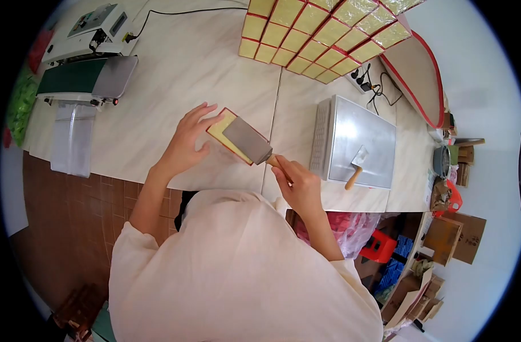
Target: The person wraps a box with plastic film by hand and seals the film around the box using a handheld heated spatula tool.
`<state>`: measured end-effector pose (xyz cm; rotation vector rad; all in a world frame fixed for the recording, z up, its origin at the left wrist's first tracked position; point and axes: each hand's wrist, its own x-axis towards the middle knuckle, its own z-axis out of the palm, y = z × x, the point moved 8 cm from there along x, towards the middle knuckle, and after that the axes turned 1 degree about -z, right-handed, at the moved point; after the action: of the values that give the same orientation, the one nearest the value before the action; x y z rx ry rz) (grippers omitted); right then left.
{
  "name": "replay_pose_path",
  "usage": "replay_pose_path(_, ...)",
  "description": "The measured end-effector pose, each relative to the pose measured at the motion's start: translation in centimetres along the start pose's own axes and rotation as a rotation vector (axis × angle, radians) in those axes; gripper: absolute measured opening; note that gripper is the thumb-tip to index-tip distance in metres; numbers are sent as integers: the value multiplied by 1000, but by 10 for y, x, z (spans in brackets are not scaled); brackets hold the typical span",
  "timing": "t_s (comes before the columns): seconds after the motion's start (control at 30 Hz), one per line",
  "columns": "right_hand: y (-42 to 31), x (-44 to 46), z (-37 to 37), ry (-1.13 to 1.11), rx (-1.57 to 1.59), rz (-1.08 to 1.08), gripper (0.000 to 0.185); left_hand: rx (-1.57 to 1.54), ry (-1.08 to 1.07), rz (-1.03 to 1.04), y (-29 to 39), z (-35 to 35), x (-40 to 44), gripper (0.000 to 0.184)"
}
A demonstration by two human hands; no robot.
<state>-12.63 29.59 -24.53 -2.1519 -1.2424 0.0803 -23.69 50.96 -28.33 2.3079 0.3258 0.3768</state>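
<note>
My right hand is wrapped round the wooden handle of a scraper. The scraper's wide, flat metal blade lies over a small yellow block with red edges, hiding much of its top. At the block's left end is my left hand, fingers and thumb spread apart. Its fingertips reach the block's upper left corner; whether they touch it I cannot tell. Both hands are above the pale marbled table, near its front edge.
A stack of yellow, red-edged blocks stands at the back. To the right, a metal box carries a second scraper. A white machine with a green belt stands left. Cables and a power strip lie behind the metal box.
</note>
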Motion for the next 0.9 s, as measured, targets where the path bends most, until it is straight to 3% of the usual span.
replay_pose_path(0.13,-6,2,3,-47,4,-21,21,-127,-136,46,7,16,12,56)
replay_pose_path(0.3,-5,3,5,-101,45,13,20,-128,-225,234,23,25,25,25)
replay_pose_path(0.5,-2,5,8,-157,110,30,19,-345,-230,131,16,32,37,8)
replay_pose_path(0.83,-4,4,6,-183,46,-69,18,-410,-242,-15,9,40,47,8)
replay_pose_path(0.9,-3,-1,1,-193,26,-76,19,-415,-222,16,6,38,49,15)
